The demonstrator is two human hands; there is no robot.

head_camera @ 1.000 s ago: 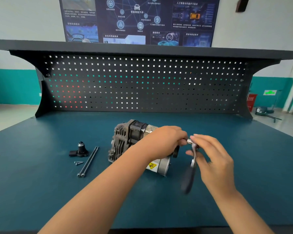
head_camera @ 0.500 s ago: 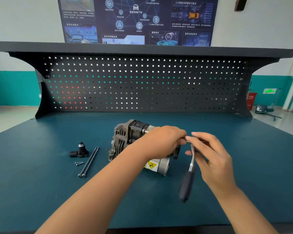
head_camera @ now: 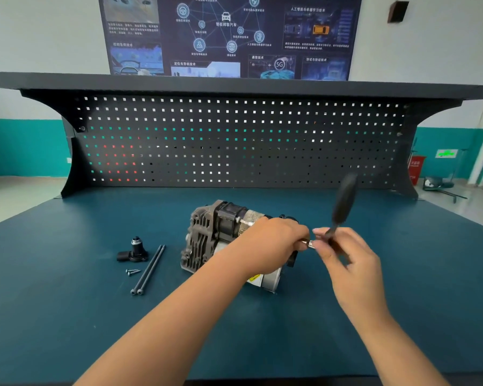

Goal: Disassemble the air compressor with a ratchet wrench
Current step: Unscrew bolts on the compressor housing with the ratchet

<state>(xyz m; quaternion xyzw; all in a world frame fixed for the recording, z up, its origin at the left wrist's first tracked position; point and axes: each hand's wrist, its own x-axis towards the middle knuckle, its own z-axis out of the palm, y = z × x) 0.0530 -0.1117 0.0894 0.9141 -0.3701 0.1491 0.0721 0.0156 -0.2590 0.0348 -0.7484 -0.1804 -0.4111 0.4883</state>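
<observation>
Air compressor (head_camera: 207,238) lies on its side mid-bench (head_camera: 67,302). My left hand (head_camera: 271,243) curls over its right end, gripping the ratchet wrench (head_camera: 343,203) at its metal tip and hiding the joint. My right hand (head_camera: 349,260) pinches the shank, handle tilted up. To the left lie two long bolts (head_camera: 148,270), small screws (head_camera: 133,272) and a black fitting (head_camera: 134,250).

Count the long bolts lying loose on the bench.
2. Both long bolts lie side by side, between the small screws and the air compressor; more may be hidden.
</observation>
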